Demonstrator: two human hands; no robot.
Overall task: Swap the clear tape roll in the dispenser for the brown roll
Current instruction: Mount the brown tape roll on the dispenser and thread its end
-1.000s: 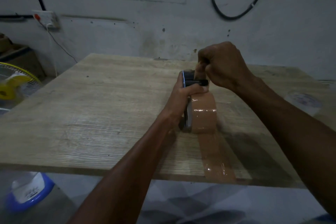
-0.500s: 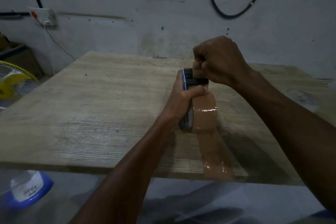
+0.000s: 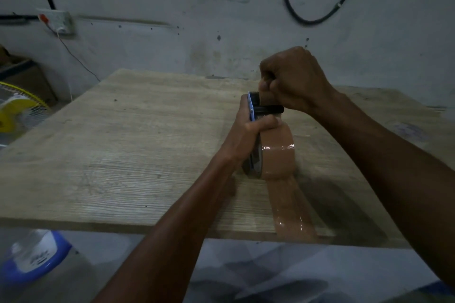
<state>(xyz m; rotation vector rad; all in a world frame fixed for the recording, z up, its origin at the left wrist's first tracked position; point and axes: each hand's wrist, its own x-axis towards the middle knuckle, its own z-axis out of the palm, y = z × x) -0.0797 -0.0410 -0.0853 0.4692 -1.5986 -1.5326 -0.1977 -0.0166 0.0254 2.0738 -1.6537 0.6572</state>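
Two bare hands work at a tape dispenser on a pale wooden table (image 3: pixel 128 135) set against a grey, stained wall. Far left, off the table, a yellow-rimmed fan (image 3: pixel 14 110) stands on the floor, and above it a white socket box (image 3: pixel 57 21) is fixed to the wall with a thin wire hanging down. Lower left, below the table's near edge, sits a blurred blue and white object (image 3: pixel 34 257); what it is cannot be told.

Moving right, the left hand (image 3: pixel 248 133) reaches in from the bottom and is closed around the dispenser (image 3: pixel 254 110), thumb laid across the top of the brown roll (image 3: pixel 278 152) and fingers wrapped round the far side of the frame. That roll sits in the dispenser, standing on edge on the table, right of centre. A glossy brown strip of tape (image 3: pixel 291 209) runs from under the roll along the tabletop to the near edge.

Just beyond, the right hand (image 3: pixel 293 79) is bunched tight over the front end of the dispenser, fingertips pinching a short piece of brown tape by the toothed blade; the exact grip is hidden by the knuckles. A black cable (image 3: pixel 317 21) loops on the wall above. Far right, a faint, blurred clear ring (image 3: pixel 406 130) lies on the table, well apart from the hands; it may be the clear roll, though that is not certain.
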